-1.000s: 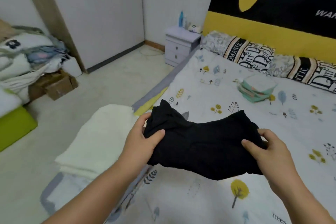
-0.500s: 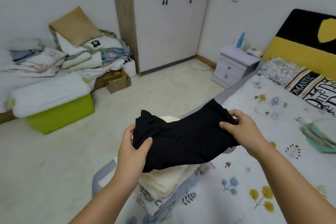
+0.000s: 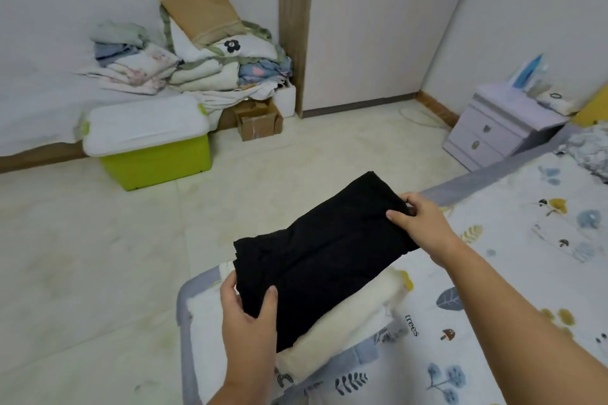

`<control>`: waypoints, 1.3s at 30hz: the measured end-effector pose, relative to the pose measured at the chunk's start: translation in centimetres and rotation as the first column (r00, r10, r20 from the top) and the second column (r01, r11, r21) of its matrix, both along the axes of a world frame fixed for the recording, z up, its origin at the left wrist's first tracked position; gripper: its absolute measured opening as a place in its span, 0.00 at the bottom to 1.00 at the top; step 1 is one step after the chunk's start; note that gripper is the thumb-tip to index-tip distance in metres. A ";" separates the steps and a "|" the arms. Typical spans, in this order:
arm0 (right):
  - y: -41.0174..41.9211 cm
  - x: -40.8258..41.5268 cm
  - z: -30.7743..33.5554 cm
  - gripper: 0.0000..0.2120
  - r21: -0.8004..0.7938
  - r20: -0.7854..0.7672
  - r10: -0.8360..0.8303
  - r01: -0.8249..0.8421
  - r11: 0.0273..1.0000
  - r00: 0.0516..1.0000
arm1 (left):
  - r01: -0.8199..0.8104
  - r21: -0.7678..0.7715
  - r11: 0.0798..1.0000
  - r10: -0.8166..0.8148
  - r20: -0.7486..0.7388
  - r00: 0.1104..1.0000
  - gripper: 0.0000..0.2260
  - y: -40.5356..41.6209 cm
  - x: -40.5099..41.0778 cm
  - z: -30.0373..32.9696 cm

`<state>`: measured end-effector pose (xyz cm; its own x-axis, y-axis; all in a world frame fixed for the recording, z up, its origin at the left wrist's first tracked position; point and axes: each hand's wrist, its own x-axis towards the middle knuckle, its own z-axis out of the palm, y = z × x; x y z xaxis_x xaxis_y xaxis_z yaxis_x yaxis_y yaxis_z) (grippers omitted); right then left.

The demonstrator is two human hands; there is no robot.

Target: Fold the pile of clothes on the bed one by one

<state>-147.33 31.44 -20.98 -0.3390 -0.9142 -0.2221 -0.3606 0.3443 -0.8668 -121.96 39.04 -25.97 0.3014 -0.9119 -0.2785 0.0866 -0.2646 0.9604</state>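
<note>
Pale tiled floor (image 3: pixel 230 207) meets the leaf-printed bed (image 3: pixel 526 273) corner, where a folded black garment (image 3: pixel 325 256) sits over a cream folded stack (image 3: pixel 362 316). Left hand (image 3: pixel 246 316) and right hand (image 3: pixel 418 220) pinch its ends. A lime-green storage box (image 3: pixel 158 161) stands beyond.

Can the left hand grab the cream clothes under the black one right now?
Probably not yet: the left hand is busy gripping the black garment, which covers most of the cream pile. It looks close enough once freed.
</note>
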 end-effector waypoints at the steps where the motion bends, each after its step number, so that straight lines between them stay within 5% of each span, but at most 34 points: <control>1: -0.3 0.1 -1.9 0.10 0.067 -0.025 0.010 -0.008 0.998 1.000 | -0.007 0.053 0.999 0.006 0.022 1.000 0.20 0.2 0.0 -0.9; 4: -0.5 0.4 -6.4 0.19 0.226 -0.145 0.032 0.002 0.974 0.989 | -0.015 0.153 0.988 0.004 0.071 0.997 0.17 0.1 0.2 -2.7; 6: -0.8 0.5 -8.0 0.17 0.253 -0.210 0.022 0.033 0.967 0.977 | -0.003 0.170 0.985 -0.012 0.091 0.996 0.13 -0.4 0.5 -3.1; 9: -1.4 0.6 -8.4 0.05 0.117 -0.314 -0.044 0.085 0.990 0.948 | -0.040 0.129 0.991 0.020 0.153 0.988 0.05 -0.8 0.7 -3.2; 12: -2.0 0.9 -8.1 0.06 -0.108 -0.336 -0.192 0.164 0.980 0.922 | -0.079 0.097 0.992 0.061 0.174 0.983 0.04 -0.8 0.7 -3.1; 16: -2.2 2.1 -8.7 0.19 0.196 -0.600 0.006 0.139 0.971 0.800 | -0.064 0.194 0.979 0.006 0.286 0.958 0.16 -1.2 0.6 -2.8; 18: -1.7 3.3 -8.7 0.22 0.161 -0.697 0.003 0.153 0.975 0.717 | -0.059 0.100 0.993 -0.005 0.543 0.839 0.28 -1.3 1.2 -2.3; 21: -1.0 5.3 -8.9 0.24 0.124 -0.704 0.085 0.005 0.992 0.706 | 0.287 -0.053 0.956 -0.104 0.856 0.506 0.25 -1.7 1.9 -1.5; 23: -0.5 6.2 -9.6 0.27 0.247 -0.652 0.256 -0.119 0.962 0.714 | 0.496 0.198 0.845 -0.348 0.909 0.231 0.20 -2.4 2.2 -1.4; 25: -0.2 6.6 -9.8 0.29 0.336 -0.598 0.348 -0.169 0.927 0.722 | 0.516 0.401 0.757 -0.496 0.867 0.054 0.21 -3.1 2.7 -1.6; 34: 2.9 6.9 -4.5 0.22 0.339 -0.614 0.396 -0.225 0.913 0.683 | 0.588 0.428 0.687 -0.495 0.867 -0.053 0.19 -3.9 3.5 2.3; 39: 7.5 6.8 -0.2 0.19 0.360 -0.601 0.413 -0.229 0.904 0.685 | 0.729 0.342 0.593 -0.482 0.876 -0.019 0.17 -3.8 3.0 5.6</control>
